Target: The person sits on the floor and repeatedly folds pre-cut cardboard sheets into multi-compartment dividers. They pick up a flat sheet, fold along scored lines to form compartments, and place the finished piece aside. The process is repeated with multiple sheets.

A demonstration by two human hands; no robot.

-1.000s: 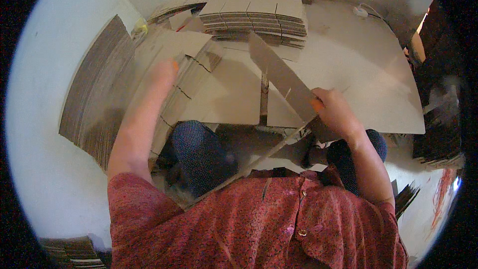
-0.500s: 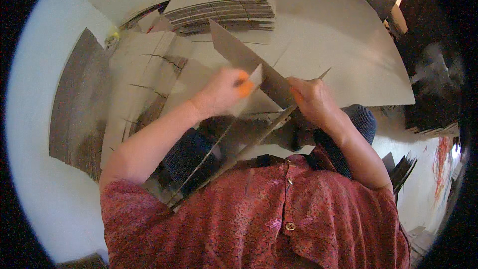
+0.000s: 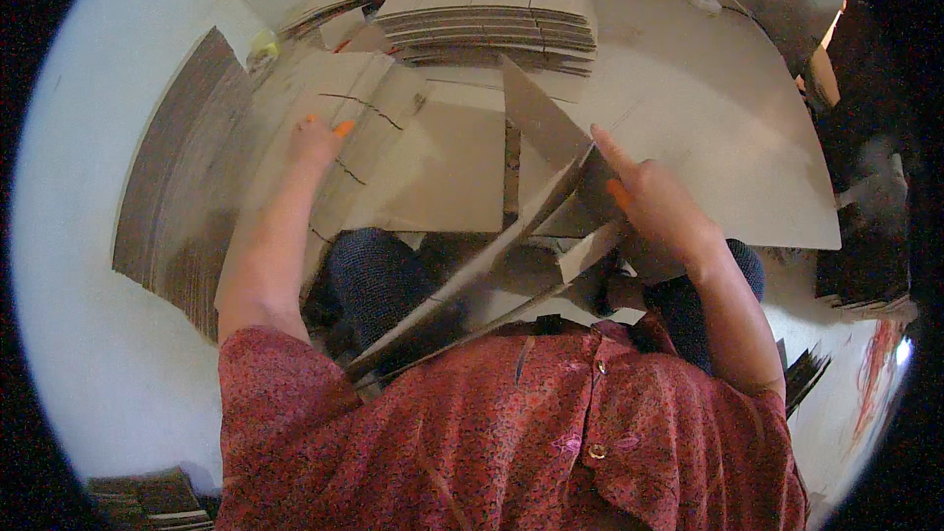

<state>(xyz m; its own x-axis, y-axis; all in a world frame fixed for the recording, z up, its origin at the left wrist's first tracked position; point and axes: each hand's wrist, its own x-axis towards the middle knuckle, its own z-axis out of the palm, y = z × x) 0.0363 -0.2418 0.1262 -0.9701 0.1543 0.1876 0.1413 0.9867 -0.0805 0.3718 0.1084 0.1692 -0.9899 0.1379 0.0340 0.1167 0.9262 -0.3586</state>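
Note:
My right hand (image 3: 654,202) grips several joined brown cardboard strips (image 3: 472,280) at their far right end. Its index finger stretches along an edge and its thumb presses on the near side. The strips slant over my lap toward my left side, with one panel (image 3: 541,113) rising to a point. My left hand (image 3: 317,143) is over the slotted cardboard sheets (image 3: 369,98) at the left, thumb apart from the other fingers, with nothing visible in it. Orange shows on fingertips of both hands. Whether the left fingers touch the top sheet is hard to tell.
A stack of slotted cardboard (image 3: 487,20) lies at the back, and a tall fanned stack (image 3: 182,177) leans at the left. A large pale board (image 3: 718,128) spreads out to the right. Dark stacked sheets (image 3: 865,236) stand beyond it. My knees (image 3: 379,275) are below the strips.
My left hand has moved away from the cardboard strips, left to the slotted sheets. My right hand keeps hold of the strips, whose raised panel now stands more upright. The view has shifted slightly.

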